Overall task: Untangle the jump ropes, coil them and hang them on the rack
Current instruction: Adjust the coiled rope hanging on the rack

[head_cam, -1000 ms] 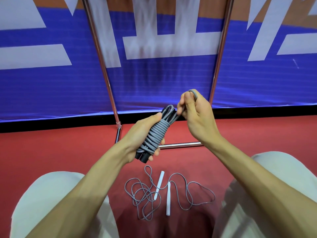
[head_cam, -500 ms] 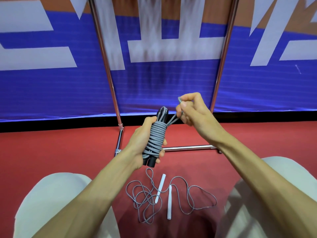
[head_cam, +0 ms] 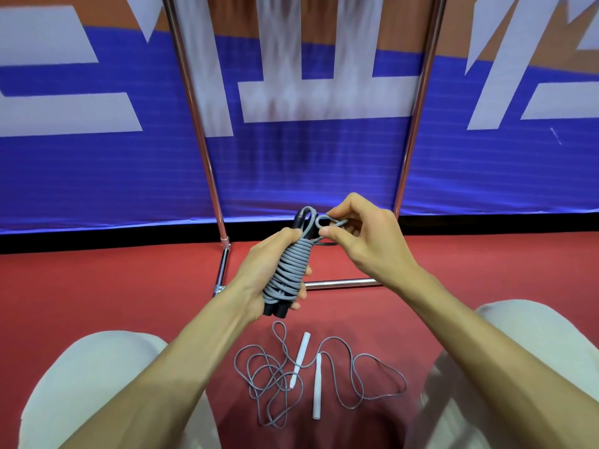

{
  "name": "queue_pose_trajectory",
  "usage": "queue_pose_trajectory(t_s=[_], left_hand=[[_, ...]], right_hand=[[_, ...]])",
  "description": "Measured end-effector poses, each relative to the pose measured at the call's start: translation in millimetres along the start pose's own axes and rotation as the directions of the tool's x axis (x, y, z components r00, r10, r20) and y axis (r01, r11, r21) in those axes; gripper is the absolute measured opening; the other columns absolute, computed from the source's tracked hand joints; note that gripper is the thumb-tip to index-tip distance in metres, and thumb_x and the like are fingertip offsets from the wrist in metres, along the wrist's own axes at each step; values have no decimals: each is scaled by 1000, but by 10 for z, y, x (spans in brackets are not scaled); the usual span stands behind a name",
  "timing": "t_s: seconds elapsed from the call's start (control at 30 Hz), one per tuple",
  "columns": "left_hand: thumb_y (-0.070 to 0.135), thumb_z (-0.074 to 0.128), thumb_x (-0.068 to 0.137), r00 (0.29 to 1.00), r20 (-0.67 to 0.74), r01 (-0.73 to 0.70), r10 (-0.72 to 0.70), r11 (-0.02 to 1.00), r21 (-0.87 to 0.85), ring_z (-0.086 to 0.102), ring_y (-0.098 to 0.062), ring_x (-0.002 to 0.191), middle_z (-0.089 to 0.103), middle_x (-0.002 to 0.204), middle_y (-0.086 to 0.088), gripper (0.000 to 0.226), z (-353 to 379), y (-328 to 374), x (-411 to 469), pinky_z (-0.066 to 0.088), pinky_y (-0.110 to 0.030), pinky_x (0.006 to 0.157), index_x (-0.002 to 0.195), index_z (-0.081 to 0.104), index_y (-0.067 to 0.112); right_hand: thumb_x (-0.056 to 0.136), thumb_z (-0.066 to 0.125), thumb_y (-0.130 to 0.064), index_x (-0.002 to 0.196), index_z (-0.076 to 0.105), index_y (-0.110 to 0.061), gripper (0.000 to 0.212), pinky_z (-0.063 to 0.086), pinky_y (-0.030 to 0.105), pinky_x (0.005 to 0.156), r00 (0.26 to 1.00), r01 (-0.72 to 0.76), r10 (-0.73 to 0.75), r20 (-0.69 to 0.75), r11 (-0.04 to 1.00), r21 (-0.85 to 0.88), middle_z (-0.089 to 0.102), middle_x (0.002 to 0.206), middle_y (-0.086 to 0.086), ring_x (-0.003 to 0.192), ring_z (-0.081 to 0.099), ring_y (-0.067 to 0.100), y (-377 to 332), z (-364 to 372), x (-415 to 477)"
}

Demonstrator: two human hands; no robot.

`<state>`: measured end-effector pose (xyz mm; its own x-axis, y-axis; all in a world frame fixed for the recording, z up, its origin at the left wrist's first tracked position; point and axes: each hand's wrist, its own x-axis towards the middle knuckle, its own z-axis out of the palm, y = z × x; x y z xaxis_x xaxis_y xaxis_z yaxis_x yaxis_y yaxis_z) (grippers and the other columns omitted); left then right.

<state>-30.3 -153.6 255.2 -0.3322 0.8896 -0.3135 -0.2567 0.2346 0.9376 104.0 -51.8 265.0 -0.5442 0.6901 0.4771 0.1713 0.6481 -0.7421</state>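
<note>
Left hand [head_cam: 259, 280] grips the coiled jump rope [head_cam: 288, 270], fingers curled round the middle of the bundle, fingertips showing on its far side. The bundle is grey cord wound tight round two black handles [head_cam: 275, 311], whose ends stick out below the hand; it is held off the floor, tilted, in front of the rack [head_cam: 340, 282], between the rack's two uprights and over its bottom crossbar. Right hand [head_cam: 366, 241] is closed in a pinch on the cord loop [head_cam: 324, 220] at the top of the bundle, thumb against fingers, the other fingers curled. The loop is short and sits just beside the bundle's top end, level with the foot of the rack's uprights in the frame. Second jump rope [head_cam: 275, 380] lies on the red floor [head_cam: 97, 286] on the person's side of the rack's crossbar, well apart from it. Its thin grey cord is loose and tangled on the left, with a wider open loop on the right. Its two white handles [head_cam: 299, 358] lie just beside each other in the middle of the cord, one tilted, one nearly straight. Whether they touch is unclear. Blue banner [head_cam: 97, 173] with white shapes hangs behind the rack. The person's knees [head_cam: 97, 384], in light trousers, sit on either side of the floor rope, nearer than the rack.
</note>
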Motion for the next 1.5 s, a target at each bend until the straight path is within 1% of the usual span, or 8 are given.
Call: queue_pose_trajectory(t_s=[0.27, 0.43, 0.67, 0.87, 1.03, 1.23, 1.33, 1.5], left_hand=[[32, 56, 95, 976, 6, -214, 219, 945, 248, 55, -29, 42, 60, 64, -14, 25, 4, -39, 32, 48, -34, 47, 71, 58, 25], [35, 51, 97, 963, 33, -261, 268, 893, 367, 57, -30, 44, 57, 67, -17, 23, -15, -65, 32, 48, -34, 45, 76, 56, 26], [39, 51, 97, 965, 9, -243, 263, 876, 416, 56, -29, 44, 57, 64, -13, 23, -65, -42, 42, 46, -34, 45, 79, 59, 28], [45, 52, 95, 953, 43, -261, 301, 740, 620, 62, -33, 44, 56, 59, -6, 16, -66, -73, 37, 49, -33, 41, 85, 61, 36], [52, 49, 91, 928, 48, -251, 370, 524, 814, 63, -29, 44, 59, 58, -5, 22, -111, -82, 70, 54, -42, 47, 86, 57, 33], [65, 41, 85, 922, 69, -164, 382, 221, 961, 61, -31, 65, 60, 67, -1, 29, -151, -155, 137, 50, -38, 64, 87, 51, 38], [61, 42, 87, 937, 112, -212, 332, 283, 935, 63, -31, 57, 62, 65, -4, 27, -151, -154, 162, 53, -39, 59, 81, 47, 35], [40, 46, 99, 957, 213, -289, 197, 591, 753, 59, -29, 41, 58, 60, -9, 24, -82, -169, 208, 48, -30, 36, 80, 50, 25]], right_hand=[[68, 82, -8, 77, 62, -9, 22, 41, 13, 58, 991, 98, -103, -90, 993, -61, 55, 70, -13, 62, 53, 16, 24, 58, -7], [64, 84, -9, 76, 64, -5, 23, 39, 9, 59, 966, 180, -197, -166, 977, -117, 48, 70, -11, 59, 50, 16, 41, 95, -23], [80, 69, -5, 102, 74, -11, 23, 51, 22, 70, 981, 175, -186, -62, 973, -149, 61, 83, 3, 69, 64, 15, 82, 77, -19], [75, 73, -12, 105, 69, -17, 30, 54, 40, 75, 995, 60, -75, -59, 973, -223, 72, 80, -8, 77, 68, 12, 81, 114, -70], [83, 63, -19, 107, 70, -27, 26, 47, 28, 77, 987, 49, 1, 161, 951, -306, 53, 81, -4, 76, 55, 8, 68, 106, -48], [81, 72, -29, 79, 69, -16, 13, 39, 22, 66, 994, -74, 91, 52, 963, -261, 42, 91, -4, 73, 46, 6, 95, 116, -19], [91, 59, -18, 80, 58, -12, 13, 36, 23, 67, 989, -98, 111, 95, 987, -128, 53, 84, 0, 68, 47, 6, 49, 104, 12], [99, 42, -9, 72, 49, -15, 28, 38, 24, 58, 965, -259, 237, 116, 931, 256, 49, 66, -2, 57, 41, 9, 23, 51, 91]])
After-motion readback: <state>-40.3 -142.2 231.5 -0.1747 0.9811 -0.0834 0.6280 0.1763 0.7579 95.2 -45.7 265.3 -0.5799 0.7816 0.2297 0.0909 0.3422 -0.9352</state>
